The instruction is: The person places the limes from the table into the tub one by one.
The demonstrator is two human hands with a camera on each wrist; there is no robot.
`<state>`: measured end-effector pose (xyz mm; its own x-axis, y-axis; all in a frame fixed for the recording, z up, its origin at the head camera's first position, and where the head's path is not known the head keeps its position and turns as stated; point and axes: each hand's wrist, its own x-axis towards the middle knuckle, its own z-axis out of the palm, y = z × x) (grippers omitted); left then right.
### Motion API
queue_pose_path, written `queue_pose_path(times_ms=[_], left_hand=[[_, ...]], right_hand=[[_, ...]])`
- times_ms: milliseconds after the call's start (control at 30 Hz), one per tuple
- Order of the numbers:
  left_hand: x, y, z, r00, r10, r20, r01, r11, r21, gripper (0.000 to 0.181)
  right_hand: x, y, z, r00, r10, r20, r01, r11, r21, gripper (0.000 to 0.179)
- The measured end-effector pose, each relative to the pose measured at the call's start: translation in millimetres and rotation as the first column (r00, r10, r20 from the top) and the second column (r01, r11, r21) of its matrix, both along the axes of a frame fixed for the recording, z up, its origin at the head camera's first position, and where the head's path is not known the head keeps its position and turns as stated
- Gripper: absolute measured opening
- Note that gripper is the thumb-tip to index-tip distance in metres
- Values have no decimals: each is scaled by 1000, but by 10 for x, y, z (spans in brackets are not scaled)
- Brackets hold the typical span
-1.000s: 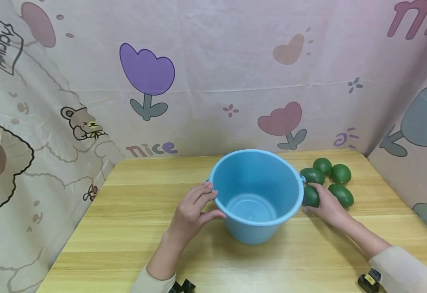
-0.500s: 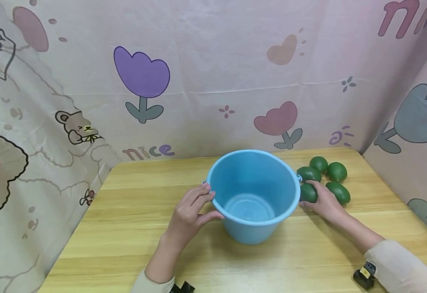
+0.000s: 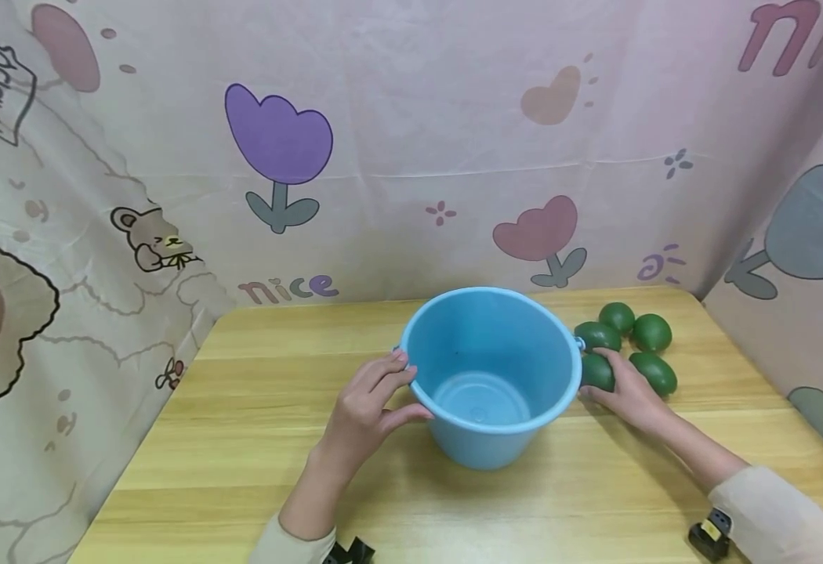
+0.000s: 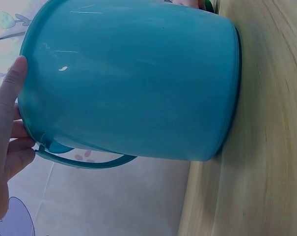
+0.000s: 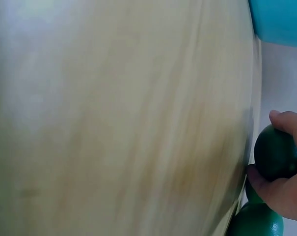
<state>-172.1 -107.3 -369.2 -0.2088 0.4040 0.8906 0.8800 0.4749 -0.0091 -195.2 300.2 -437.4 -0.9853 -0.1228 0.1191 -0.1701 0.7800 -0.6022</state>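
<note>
A light blue bucket (image 3: 478,446) stands upright on the wooden table, its inside bare. My left hand (image 3: 358,411) holds its left rim, with the thumb on the near side. In the left wrist view, the fingers of the left hand (image 4: 6,132) curl at the rim beside the bucket's handle (image 4: 96,164). To the right of the bucket, my right hand (image 3: 626,395) grips a smooth green oval fruit (image 3: 597,373). In the right wrist view, thumb and fingers lie on opposite sides of this green fruit (image 5: 277,152); the palm side is partly cut off.
Several more green fruits (image 3: 652,333) lie behind and beside the right hand, near the back right of the wooden table (image 3: 242,439). A printed cloth (image 3: 397,117) hangs close behind the table and along both sides.
The view shifts slightly with the head. Both hands keep their places, the left at the bucket rim and the right around the green fruit.
</note>
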Motion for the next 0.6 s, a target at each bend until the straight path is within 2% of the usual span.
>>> queue_pose_path(times_ms=[400, 600], left_hand=[[-28, -4, -7, 1000, 5, -8, -5, 1000, -9, 54], [-23, -5, -7, 1000, 3, -5, -3, 1000, -10, 53]], right_hand=[[75, -9, 171, 1000, -24, 19, 23, 1000, 10, 76], [121, -47, 269, 1000, -21, -16, 21, 1000, -8, 73]])
